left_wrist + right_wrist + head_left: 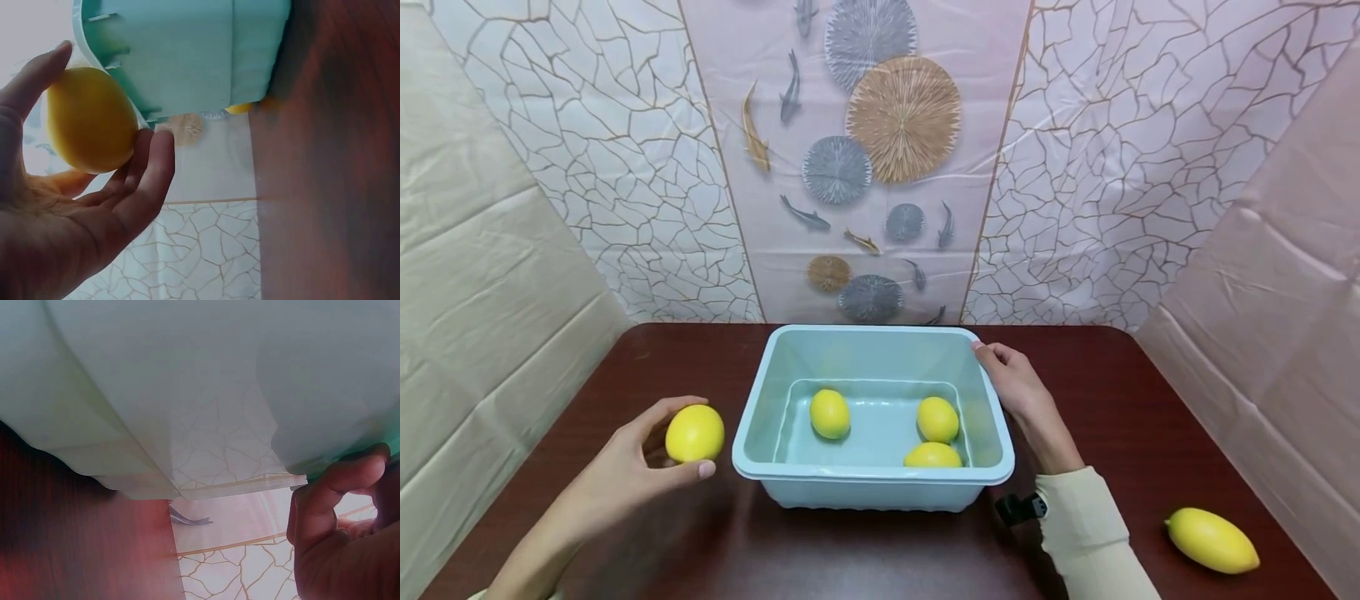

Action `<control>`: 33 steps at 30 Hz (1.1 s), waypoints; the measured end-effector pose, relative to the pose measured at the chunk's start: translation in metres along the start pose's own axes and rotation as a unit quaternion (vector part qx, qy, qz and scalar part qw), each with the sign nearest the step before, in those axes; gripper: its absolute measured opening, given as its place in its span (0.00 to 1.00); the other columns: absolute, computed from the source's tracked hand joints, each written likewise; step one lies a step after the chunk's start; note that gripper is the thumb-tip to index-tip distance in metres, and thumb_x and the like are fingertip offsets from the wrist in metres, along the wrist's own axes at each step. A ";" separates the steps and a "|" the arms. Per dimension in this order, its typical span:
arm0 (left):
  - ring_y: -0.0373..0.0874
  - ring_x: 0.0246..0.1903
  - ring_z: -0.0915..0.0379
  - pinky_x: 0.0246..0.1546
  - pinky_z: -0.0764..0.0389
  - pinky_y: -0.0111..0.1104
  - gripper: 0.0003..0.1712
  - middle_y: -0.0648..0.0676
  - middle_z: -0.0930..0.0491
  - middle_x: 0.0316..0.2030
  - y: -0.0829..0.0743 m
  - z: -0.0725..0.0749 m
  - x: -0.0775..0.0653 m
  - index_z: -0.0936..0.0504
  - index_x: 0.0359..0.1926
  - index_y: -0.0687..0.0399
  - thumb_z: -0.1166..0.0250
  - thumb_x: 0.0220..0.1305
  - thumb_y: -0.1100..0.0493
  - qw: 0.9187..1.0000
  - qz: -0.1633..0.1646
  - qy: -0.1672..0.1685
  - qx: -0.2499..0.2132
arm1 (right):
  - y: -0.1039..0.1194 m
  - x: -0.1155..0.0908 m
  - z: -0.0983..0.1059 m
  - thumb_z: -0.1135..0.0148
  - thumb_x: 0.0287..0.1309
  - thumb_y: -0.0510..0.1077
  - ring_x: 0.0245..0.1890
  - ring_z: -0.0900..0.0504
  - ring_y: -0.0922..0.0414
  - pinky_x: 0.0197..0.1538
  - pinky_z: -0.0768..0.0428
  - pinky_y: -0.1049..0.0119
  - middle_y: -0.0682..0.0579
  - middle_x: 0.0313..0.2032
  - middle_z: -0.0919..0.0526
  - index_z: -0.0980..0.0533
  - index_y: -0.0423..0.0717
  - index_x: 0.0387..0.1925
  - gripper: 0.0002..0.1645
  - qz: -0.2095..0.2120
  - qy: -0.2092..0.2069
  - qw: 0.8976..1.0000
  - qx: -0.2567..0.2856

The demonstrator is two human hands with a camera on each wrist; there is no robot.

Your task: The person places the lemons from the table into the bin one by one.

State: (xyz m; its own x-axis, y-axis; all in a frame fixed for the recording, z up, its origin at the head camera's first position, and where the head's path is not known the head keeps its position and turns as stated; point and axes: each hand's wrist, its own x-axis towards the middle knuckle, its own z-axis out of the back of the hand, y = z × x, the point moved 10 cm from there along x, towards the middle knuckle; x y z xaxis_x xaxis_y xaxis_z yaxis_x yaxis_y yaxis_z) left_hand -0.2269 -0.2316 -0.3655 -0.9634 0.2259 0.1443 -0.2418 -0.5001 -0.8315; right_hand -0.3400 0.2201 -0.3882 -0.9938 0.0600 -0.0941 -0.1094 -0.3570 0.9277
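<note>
My left hand [632, 462] holds a yellow lemon [695, 433] between thumb and fingers, just left of a light blue plastic bin [872, 492]. In the left wrist view this lemon [92, 120] is close beside the bin's outer wall [181, 56]. Three lemons lie inside the bin: one on the left [830, 414], one on the right [937, 419] and one at the near right [932, 455], partly hidden by the front rim. With curled fingers my right hand [1022, 387] grips the rim at the bin's right side, near the far corner; the right wrist view shows its fingers [344, 487] there.
Another lemon [1213, 540] lies on the dark red-brown table [1120, 400] at the near right. Something yellow [239, 108] peeks out past the bin in the left wrist view. Patterned sheets [865, 208] hang behind the table and along both sides.
</note>
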 end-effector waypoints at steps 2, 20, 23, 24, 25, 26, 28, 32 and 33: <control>0.43 0.46 0.17 0.45 0.16 0.30 0.38 0.55 0.21 0.55 -0.006 0.003 0.001 0.28 0.70 0.44 0.21 0.62 0.57 1.000 -0.009 -0.013 0.012 | 0.000 0.000 0.001 0.52 0.82 0.58 0.30 0.20 0.61 0.34 0.19 0.70 0.52 0.33 0.21 0.25 0.36 0.49 0.27 0.001 -0.002 1.000 -0.002; 0.48 0.44 0.18 0.44 0.16 0.30 0.39 0.53 0.20 0.52 -0.037 0.006 0.013 0.27 0.70 0.39 0.21 0.62 0.58 0.998 -0.035 -0.052 -0.004 | 0.000 -0.001 0.001 0.52 0.81 0.61 0.32 0.20 0.60 0.35 0.19 0.70 0.51 0.34 0.22 0.25 0.38 0.49 0.28 -0.009 -0.003 1.000 -0.009; 0.48 0.44 0.18 0.44 0.16 0.29 0.38 0.52 0.20 0.52 -0.041 0.009 0.014 0.27 0.70 0.39 0.21 0.62 0.59 0.997 -0.037 -0.062 -0.008 | 0.001 -0.001 0.001 0.52 0.81 0.61 0.32 0.21 0.60 0.36 0.19 0.70 0.52 0.35 0.22 0.25 0.39 0.49 0.28 -0.010 -0.002 1.000 -0.011; 0.48 0.44 0.18 0.44 0.16 0.29 0.38 0.52 0.20 0.52 -0.042 0.010 0.015 0.27 0.70 0.39 0.21 0.62 0.59 0.997 -0.039 -0.064 -0.006 | 0.001 -0.001 0.002 0.52 0.81 0.61 0.32 0.21 0.60 0.36 0.20 0.70 0.52 0.35 0.22 0.25 0.39 0.49 0.28 -0.009 -0.001 1.000 -0.010; 0.48 0.44 0.18 0.44 0.16 0.29 0.38 0.52 0.20 0.52 -0.044 0.010 0.015 0.26 0.70 0.39 0.21 0.62 0.59 0.997 -0.041 -0.066 -0.005 | 0.002 -0.002 0.002 0.52 0.81 0.61 0.32 0.21 0.60 0.35 0.20 0.70 0.52 0.34 0.22 0.25 0.39 0.49 0.28 -0.008 -0.001 1.000 -0.008; 0.48 0.44 0.18 0.44 0.16 0.29 0.38 0.52 0.20 0.52 -0.045 0.010 0.015 0.26 0.70 0.39 0.21 0.62 0.59 0.997 -0.043 -0.066 -0.005 | 0.002 -0.002 0.002 0.51 0.81 0.61 0.32 0.21 0.61 0.35 0.20 0.70 0.52 0.34 0.22 0.25 0.39 0.49 0.28 -0.007 -0.001 1.000 -0.006; 0.49 0.44 0.18 0.44 0.16 0.29 0.39 0.52 0.20 0.52 -0.046 0.009 0.016 0.26 0.70 0.39 0.21 0.61 0.59 0.997 -0.044 -0.064 -0.009 | 0.002 -0.003 0.001 0.51 0.81 0.61 0.31 0.21 0.61 0.35 0.20 0.69 0.52 0.34 0.22 0.25 0.39 0.49 0.28 -0.008 0.003 1.000 -0.004; 0.50 0.44 0.18 0.45 0.16 0.29 0.39 0.52 0.20 0.53 -0.047 0.005 0.018 0.26 0.70 0.39 0.21 0.61 0.59 0.997 -0.041 -0.057 -0.020 | 0.000 -0.002 0.000 0.51 0.81 0.61 0.31 0.21 0.61 0.35 0.20 0.69 0.52 0.34 0.22 0.24 0.38 0.50 0.28 -0.007 0.006 1.000 -0.003; 0.51 0.44 0.18 0.45 0.16 0.29 0.39 0.52 0.20 0.53 -0.047 0.004 0.019 0.26 0.70 0.39 0.20 0.61 0.59 0.997 -0.041 -0.056 -0.024 | -0.001 -0.002 -0.001 0.51 0.81 0.61 0.31 0.21 0.61 0.35 0.20 0.69 0.52 0.34 0.22 0.24 0.38 0.50 0.28 -0.008 0.005 1.000 -0.003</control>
State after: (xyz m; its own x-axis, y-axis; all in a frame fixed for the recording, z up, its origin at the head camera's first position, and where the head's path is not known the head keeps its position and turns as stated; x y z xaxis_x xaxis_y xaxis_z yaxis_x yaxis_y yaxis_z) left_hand -0.2343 -0.2069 -0.3211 -0.9479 0.1688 0.2703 -0.3180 -0.4432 -0.8382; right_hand -0.3380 0.2196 -0.3890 -0.9921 0.0561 -0.1126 -0.1253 -0.3608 0.9242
